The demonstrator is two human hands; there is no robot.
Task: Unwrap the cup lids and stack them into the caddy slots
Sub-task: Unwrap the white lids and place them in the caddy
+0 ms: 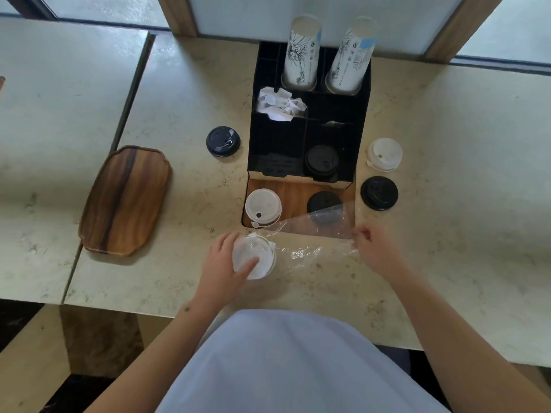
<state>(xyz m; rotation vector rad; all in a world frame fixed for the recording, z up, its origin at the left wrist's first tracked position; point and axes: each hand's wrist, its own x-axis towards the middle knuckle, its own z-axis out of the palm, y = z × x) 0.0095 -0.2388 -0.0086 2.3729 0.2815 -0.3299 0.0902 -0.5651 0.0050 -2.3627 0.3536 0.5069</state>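
While left hand point(222, 265) grips lids point(253, 257), right hand point(368, 244) seemingly pinches wrap point(316, 231)

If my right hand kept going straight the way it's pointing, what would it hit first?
Probably the black lid on the caddy's wooden front section: the right hand points up-left, pinching the plastic wrap stretched over it. Depth is unclear.

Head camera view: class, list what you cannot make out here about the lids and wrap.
- White plastic lids under the left hand: count hidden by fingers and blur.
- Clear plastic wrap: its end hidden in the right hand.
- Black lids in the black caddy: stack depth lost in shadow.
- Black lid behind the wrap: detail veiled.
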